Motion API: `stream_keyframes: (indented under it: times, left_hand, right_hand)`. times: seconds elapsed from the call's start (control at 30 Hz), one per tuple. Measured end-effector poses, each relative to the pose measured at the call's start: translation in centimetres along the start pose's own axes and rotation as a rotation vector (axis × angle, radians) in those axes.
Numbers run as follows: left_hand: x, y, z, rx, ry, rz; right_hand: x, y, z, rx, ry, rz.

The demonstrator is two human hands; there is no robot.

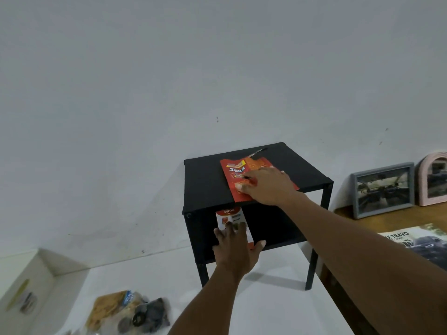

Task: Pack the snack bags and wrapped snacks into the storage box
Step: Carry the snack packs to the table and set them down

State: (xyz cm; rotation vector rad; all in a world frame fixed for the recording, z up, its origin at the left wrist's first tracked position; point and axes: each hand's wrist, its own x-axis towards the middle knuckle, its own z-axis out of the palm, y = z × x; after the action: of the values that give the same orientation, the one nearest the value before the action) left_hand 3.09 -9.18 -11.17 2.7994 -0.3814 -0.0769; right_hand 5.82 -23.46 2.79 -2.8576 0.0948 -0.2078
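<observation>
A black two-tier shelf [205, 187] stands on the white table. A red snack bag [233, 171] lies flat on its top, and my right hand [268, 187] rests on the bag with fingers curled at its near edge. Under the top, a white and red Astor snack box [229, 217] stands in the lower opening; my left hand [235, 252] is wrapped around its lower part. The white storage box [46, 269] sits at the lower left with a few small items inside. A clear bag of wrapped snacks [135, 313] lies beside it on the table.
A pen [257, 152] lies at the back of the shelf top. To the right, on a wooden surface, stand a grey picture frame [383, 189] and a pink arched mirror [433, 180], with a printed magazine [420, 240] lying flat. A plain wall is behind.
</observation>
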Motion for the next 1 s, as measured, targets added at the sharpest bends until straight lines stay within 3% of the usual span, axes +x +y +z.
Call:
stream_keyframes:
  times: [0.33, 0.67, 1.0]
  left_hand:
    - [-0.4, -0.4, 1.5, -0.147, 0.228, -0.055]
    - [-5.5, -3.1, 0.5, -0.015, 0.349, 0.212]
    - [-15.1, -7.5, -3.3, -0.102, 0.394, 0.33]
  right_hand:
    - [-1.8, -0.3, 0.0, 0.039, 0.194, -0.008]
    - [-5.1, -2.5, -1.2, 0.076, 0.189, -0.002]
    - [-12.4, -10.4, -2.9, 0.03, 0.222, -0.015]
